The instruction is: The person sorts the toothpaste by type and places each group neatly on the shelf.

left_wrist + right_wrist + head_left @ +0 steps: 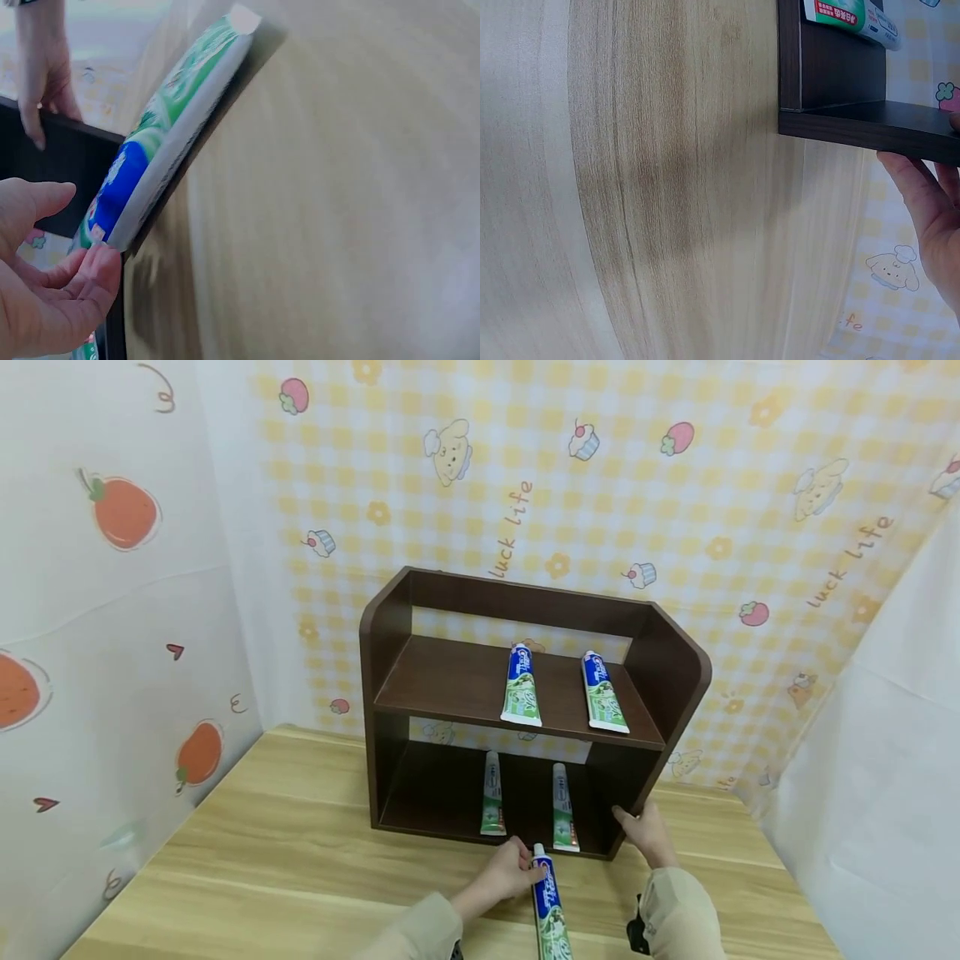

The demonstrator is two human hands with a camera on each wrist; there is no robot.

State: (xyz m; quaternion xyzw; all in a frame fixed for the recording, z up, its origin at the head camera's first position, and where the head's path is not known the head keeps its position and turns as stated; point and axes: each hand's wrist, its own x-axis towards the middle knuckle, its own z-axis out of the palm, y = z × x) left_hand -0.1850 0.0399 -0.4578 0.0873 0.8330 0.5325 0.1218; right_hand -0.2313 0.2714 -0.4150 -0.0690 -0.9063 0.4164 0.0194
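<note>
On the wooden table lies a blue-and-green toothpaste tube (551, 906), its cap end toward the dark brown two-tier shelf (457, 672). My left hand (504, 872) is at that cap end. In the left wrist view, fingertips touch the tube (166, 124) by its cap, while the thumb (52, 199) stands apart from them. My right hand (651, 837) grips the shelf's right side panel low down, thumb inside and fingers outside. In the right wrist view, this hand (937, 225) is partly cut off by the frame edge.
Two blue-and-green tubes (521, 689) (603, 693) lie on the upper tier. On the lower tier lie two slimmer grey-and-green tubes (492, 797) (564, 810). Behind the shelf hangs a yellow checked cloth (600, 510); white cloth (120, 635) covers the left side.
</note>
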